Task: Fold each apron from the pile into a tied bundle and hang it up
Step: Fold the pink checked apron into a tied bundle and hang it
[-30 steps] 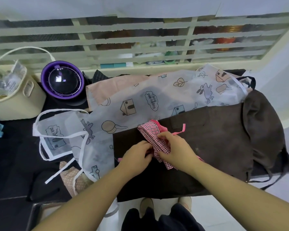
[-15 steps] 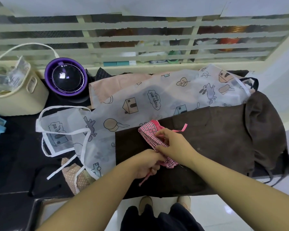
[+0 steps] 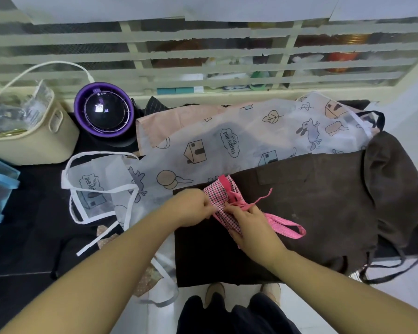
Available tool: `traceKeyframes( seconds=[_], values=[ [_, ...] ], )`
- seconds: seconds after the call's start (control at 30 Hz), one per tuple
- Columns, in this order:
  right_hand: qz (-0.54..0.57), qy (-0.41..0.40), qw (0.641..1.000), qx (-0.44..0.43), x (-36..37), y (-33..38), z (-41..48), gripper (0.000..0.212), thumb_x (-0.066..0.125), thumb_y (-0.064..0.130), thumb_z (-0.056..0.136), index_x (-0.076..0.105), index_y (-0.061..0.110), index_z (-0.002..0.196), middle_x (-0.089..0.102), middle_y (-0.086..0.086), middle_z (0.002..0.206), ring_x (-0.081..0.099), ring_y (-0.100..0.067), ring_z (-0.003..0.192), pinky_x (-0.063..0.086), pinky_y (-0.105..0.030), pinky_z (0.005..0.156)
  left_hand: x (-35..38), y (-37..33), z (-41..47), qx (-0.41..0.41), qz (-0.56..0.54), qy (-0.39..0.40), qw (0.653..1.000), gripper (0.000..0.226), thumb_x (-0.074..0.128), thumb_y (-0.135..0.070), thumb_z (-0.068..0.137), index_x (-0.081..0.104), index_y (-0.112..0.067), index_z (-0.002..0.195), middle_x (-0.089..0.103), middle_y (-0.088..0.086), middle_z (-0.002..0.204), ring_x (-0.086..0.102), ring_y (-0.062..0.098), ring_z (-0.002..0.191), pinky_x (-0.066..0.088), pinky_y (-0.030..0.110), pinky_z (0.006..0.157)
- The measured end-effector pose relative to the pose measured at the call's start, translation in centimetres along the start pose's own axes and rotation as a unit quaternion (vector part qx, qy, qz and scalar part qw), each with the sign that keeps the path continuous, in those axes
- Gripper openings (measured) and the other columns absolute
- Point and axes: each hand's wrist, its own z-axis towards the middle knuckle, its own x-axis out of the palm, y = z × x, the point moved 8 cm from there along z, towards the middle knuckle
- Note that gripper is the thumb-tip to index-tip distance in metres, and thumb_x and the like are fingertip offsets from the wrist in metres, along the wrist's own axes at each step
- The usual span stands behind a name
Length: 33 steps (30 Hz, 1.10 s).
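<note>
Pink checked apron [image 3: 217, 194], folded small, is laid on the brown apron [image 3: 323, 201] on the counter [image 3: 22, 225]. Its left edge is pinched by fingers of the left hand [image 3: 193, 208]. Its pink tie [image 3: 261, 197] is gripped by curled fingers of the right hand [image 3: 250, 224]. "Happy and free" is printed on the white apron [image 3: 227, 131] behind.

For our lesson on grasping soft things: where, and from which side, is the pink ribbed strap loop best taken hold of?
Probably pinch the pink ribbed strap loop at its folded far end, coming from the right: that end lies free on the brown cloth apron, clear of the left hand and right hand.
</note>
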Motion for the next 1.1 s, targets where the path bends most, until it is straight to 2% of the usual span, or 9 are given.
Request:
traceKeyframes(
  seconds=[0.13,0.27,0.37,0.57,0.7,0.87,0.93,1.0,1.1],
  values=[
    [-0.033,-0.051,0.998,-0.024,0.3,0.2,-0.3,0.046,0.072,0.013,0.078,0.06,0.015,0.122,0.066,-0.008,0.108,0.057,-0.03,0.093,0.053,-0.042,0.082,0.5,-0.1,1.1,-0.002,-0.353,-0.034,0.935,0.037,0.052,-0.036,0.096,0.063,-0.01,0.071,0.066,0.0,0.077,0.063,0.022,0.08,0.052,0.036,0.089],
    [-0.007,-0.095,0.995,-0.037,-0.3,0.3,-0.6,0.044,0.077,0.01,0.071,0.064,0.011,0.113,0.068,-0.006,0.104,0.062,-0.028,0.092,0.051,-0.034,0.083,2.7,-1.3,2.1,-0.019,-0.656,-0.06,0.752,0.036,0.046,-0.023,0.1,0.064,-0.011,0.072,0.069,0.0,0.072,0.065,0.016,0.077,0.052,0.03,0.079],
    [0.047,-0.119,0.992,-0.02,-1.0,-0.4,-0.9,0.032,0.078,0.012,0.07,0.069,0.012,0.101,0.07,-0.005,0.098,0.065,-0.025,0.09,0.05,-0.029,0.082,3.6,-1.5,2.4,-0.026,-0.716,-0.082,0.693,0.025,0.046,-0.017,0.1,0.066,-0.011,0.086,0.07,0.001,0.078,0.066,0.014,0.082,0.052,0.031,0.081],
    [0.138,-0.101,0.985,-0.031,-2.5,-0.4,-1.4,0.021,0.066,0.019,0.081,0.067,0.014,0.102,0.07,0.001,0.102,0.063,-0.011,0.089,0.051,-0.02,0.078,3.2,-3.0,1.7,0.073,-0.513,-0.099,0.849,0.052,0.042,0.015,0.085,0.058,-0.016,0.124,0.061,0.005,0.111,0.062,0.012,0.098,0.051,0.021,0.087],
    [0.068,-0.102,0.99,-0.076,-5.3,0.3,-1.2,0.02,0.053,0.027,0.079,0.064,0.013,0.087,0.061,0.001,0.088,0.056,-0.014,0.084,0.054,-0.033,0.065,2.8,-4.6,0.7,0.157,-0.362,-0.111,0.912,0.059,0.052,0.012,0.083,0.051,-0.02,0.133,0.048,-0.012,0.122,0.054,-0.003,0.102,0.044,0.007,0.087],
    [-0.055,0.004,0.979,-0.195,-7.4,3.8,1.6,0.016,0.048,0.025,0.078,0.061,0.016,0.082,0.057,0.005,0.076,0.042,-0.011,0.076,0.044,-0.029,0.067,2.8,-5.7,0.1,0.172,-0.321,-0.142,0.92,0.019,0.053,-0.004,0.093,0.058,-0.022,0.097,0.057,-0.015,0.093,0.057,-0.005,0.086,0.043,0.004,0.076],
    [0.016,0.048,0.989,-0.137,-8.1,3.7,2.9,0.013,0.05,0.022,0.087,0.056,0.02,0.098,0.059,0.008,0.092,0.05,-0.009,0.085,0.045,-0.025,0.074,2.9,-4.7,0.4,0.121,-0.372,-0.149,0.908,0.02,0.045,-0.014,0.1,0.056,-0.025,0.088,0.058,-0.015,0.084,0.057,-0.005,0.076,0.042,0.002,0.069],
    [0.147,-0.018,0.988,-0.031,-10.0,0.9,3.8,0.015,0.051,0.014,0.089,0.048,0.024,0.1,0.062,0.008,0.098,0.057,-0.008,0.084,0.045,-0.022,0.075,3.1,-3.9,0.6,0.084,-0.451,-0.138,0.878,0.027,0.038,-0.023,0.102,0.064,-0.025,0.096,0.063,-0.015,0.093,0.058,-0.012,0.081,0.041,0.0,0.072],
    [0.115,0.001,0.991,0.062,-9.1,-4.2,3.3,0.012,0.058,0.017,0.09,0.048,0.021,0.095,0.066,0.003,0.088,0.059,-0.012,0.077,0.046,-0.029,0.071,3.1,-3.6,0.7,0.058,-0.479,-0.137,0.865,0.035,0.032,-0.028,0.104,0.066,-0.02,0.108,0.063,-0.016,0.101,0.056,-0.013,0.089,0.04,-0.001,0.075]
  ],
)
